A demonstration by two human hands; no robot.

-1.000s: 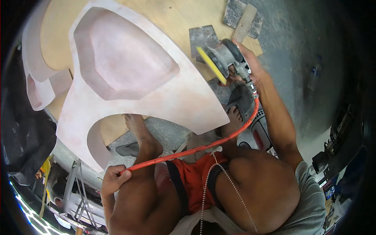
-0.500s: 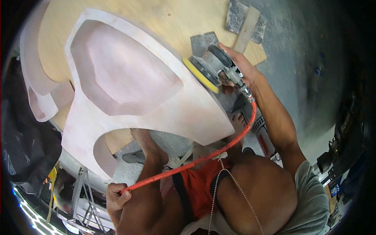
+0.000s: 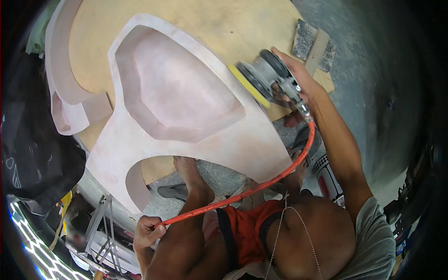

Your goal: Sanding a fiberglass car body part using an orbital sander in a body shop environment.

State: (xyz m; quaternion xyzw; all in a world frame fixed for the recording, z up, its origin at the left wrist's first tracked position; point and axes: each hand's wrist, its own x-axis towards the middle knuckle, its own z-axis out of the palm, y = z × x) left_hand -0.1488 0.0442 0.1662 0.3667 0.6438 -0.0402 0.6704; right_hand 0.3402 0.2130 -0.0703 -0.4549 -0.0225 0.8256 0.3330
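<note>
A round air sander [image 3: 267, 71] with a yellow pad is gripped in my right hand [image 3: 302, 77], fingers wrapped round its body. Its pad stands on edge against the right outer side of a pale pinkish-white moulded panel [image 3: 112, 144]. This panel has a deep angular recess and a curved cut-out at its near side. An orange-red hose [image 3: 233, 198] runs from the sander's metal fitting across my lap. At the lower left, my left hand [image 3: 148, 232] is closed round the hose beside my knee. The sander's body hides part of the board behind it.
Beneath the panel lies a light wooden board [image 3: 200, 21]. A second pale curved piece [image 3: 60, 56] sits at the far left. A wood strip [image 3: 317, 51] crosses a speckled grey slab [image 3: 303, 37] at the far right. A white tub [image 3: 326, 175] stands by my foot; a metal frame [image 3: 105, 228] is lower left.
The whole view has shifted, so the panel and board appear farther right and lower. Along the panel's right edge, the sander has moved away from me. My left hand keeps hold of the hose.
</note>
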